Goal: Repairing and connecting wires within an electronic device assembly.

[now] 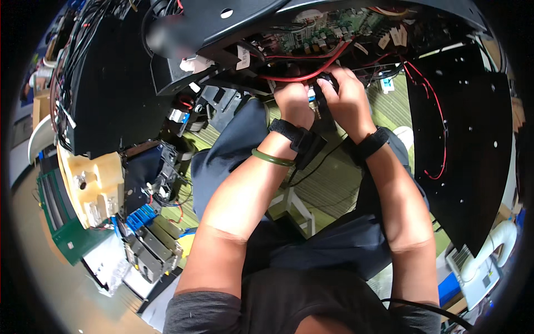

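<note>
Both my hands reach under the front of a large black metal housing. Green circuit boards show inside it, and a thick red cable curves across just above my fingers. My left hand reaches up below that cable, its fingers hidden beneath the housing. Beside it my right hand is bent inward, thumb and fingers closed around a small dark part that I cannot make out. Between the two hands sits a small blue and white piece, with a thin brass-coloured tip below it.
A black panel stands at the right with a thin red wire along it. Another black panel with cable bundles rises at the left. Lower left are blue connectors, metal modules and a green case.
</note>
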`<state>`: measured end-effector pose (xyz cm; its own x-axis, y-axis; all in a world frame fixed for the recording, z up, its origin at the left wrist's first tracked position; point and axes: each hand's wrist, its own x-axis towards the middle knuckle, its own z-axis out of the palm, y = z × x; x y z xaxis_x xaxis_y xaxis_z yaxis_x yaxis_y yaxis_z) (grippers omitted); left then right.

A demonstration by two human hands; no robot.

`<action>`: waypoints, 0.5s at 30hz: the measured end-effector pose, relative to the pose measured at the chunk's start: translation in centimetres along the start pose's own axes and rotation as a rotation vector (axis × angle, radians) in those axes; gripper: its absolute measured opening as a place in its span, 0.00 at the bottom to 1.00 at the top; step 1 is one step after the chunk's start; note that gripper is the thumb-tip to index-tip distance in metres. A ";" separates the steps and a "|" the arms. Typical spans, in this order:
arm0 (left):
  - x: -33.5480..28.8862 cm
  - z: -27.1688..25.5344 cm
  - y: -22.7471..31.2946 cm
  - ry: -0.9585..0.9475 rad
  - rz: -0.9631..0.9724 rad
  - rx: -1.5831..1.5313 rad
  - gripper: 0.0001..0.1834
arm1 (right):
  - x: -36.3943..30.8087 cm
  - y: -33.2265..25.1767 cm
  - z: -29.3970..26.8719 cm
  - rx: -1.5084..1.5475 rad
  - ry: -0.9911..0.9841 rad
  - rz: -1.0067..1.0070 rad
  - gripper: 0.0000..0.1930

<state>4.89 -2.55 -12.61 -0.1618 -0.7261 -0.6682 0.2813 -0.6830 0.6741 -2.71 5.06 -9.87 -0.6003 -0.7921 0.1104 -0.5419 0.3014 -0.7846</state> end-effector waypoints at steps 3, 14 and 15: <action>1.5 -0.3 -0.8 -0.002 0.032 -0.045 0.05 | 0.2 0.3 0.2 0.016 -0.008 0.014 0.13; 3.0 -3.0 -2.0 -0.231 0.344 0.187 0.09 | 0.3 -0.5 1.0 -0.026 -0.042 0.015 0.11; 2.5 -3.8 -1.5 -0.302 0.664 0.644 0.10 | 0.2 -0.4 0.8 -0.059 -0.043 0.014 0.12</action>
<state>7.65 -3.03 -16.50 -0.4185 -0.9073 -0.0416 -0.1539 0.0257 0.9878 -2.15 4.34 -10.08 -0.5829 -0.8093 0.0723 -0.5678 0.3421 -0.7487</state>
